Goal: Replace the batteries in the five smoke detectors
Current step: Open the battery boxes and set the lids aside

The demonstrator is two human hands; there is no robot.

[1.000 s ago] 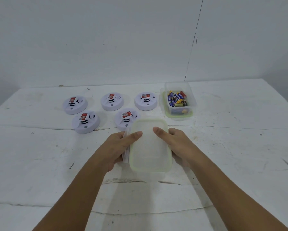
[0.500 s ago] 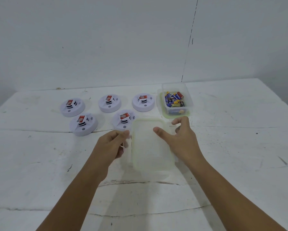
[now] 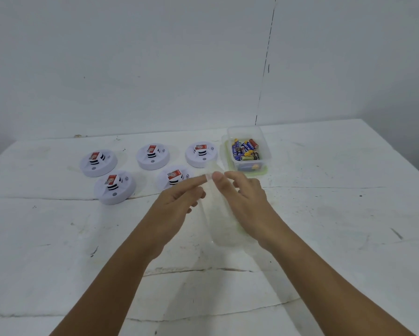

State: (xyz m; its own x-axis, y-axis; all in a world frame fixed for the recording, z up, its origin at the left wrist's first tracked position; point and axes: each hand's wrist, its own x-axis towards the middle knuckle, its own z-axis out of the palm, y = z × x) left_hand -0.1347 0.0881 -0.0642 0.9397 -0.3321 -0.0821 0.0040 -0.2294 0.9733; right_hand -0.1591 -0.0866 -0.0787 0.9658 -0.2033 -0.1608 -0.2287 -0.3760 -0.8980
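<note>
Gripping clear container (image 3: 224,221), both hands (image 3: 213,202)

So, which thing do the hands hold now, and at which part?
Both hands hold an empty clear container, gripping its far rim and sides.

Both hands (image 3: 247,204) gripping clear container (image 3: 221,229), five detectors (image 3: 152,156)

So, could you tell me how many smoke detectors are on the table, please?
5. Back row: left, middle, right. Front row: left, and right, partly behind the left hand. None seem hidden.
</note>
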